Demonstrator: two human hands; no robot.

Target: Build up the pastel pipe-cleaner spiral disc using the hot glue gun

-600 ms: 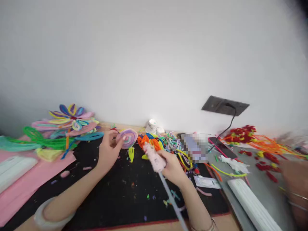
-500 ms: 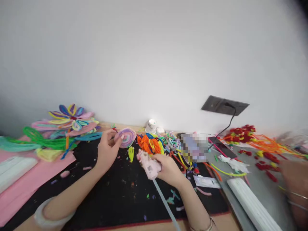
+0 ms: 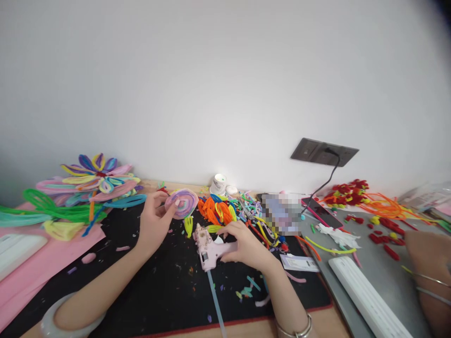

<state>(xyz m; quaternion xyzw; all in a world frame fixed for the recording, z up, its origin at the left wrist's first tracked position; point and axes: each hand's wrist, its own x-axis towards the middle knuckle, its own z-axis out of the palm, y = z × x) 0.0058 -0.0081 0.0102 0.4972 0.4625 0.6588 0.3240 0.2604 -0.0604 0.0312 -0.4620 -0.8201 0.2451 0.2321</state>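
Note:
Between the thumb and fingers of my left hand (image 3: 157, 218) is a round spiral (image 3: 185, 204) of pink and purple fuzzy stems, raised above the black mat (image 3: 151, 291). My right hand (image 3: 244, 244) has its fingers around the handle of a pale pink glue gun (image 3: 207, 249), whose nozzle end points away from me. A long translucent glue stick (image 3: 215, 300) sticks out of its rear. Just below the spiral is a small yellow-green looped piece (image 3: 189, 226). Orange, blue and yellow loops (image 3: 214, 210) lie beyond the gun.
Fuzzy-stem flowers (image 3: 100, 176) and green loops (image 3: 56, 204) lie at the left. A white cup (image 3: 218, 184) stands by the wall. At the right are a phone (image 3: 322, 212), a white power strip (image 3: 366, 295), red pieces (image 3: 348, 192) and another person's hand (image 3: 428, 253).
The glue gun has shifted slightly left and turned more upright, and my right hand's fingers are now looser around its handle. My left hand still holds the spiral.

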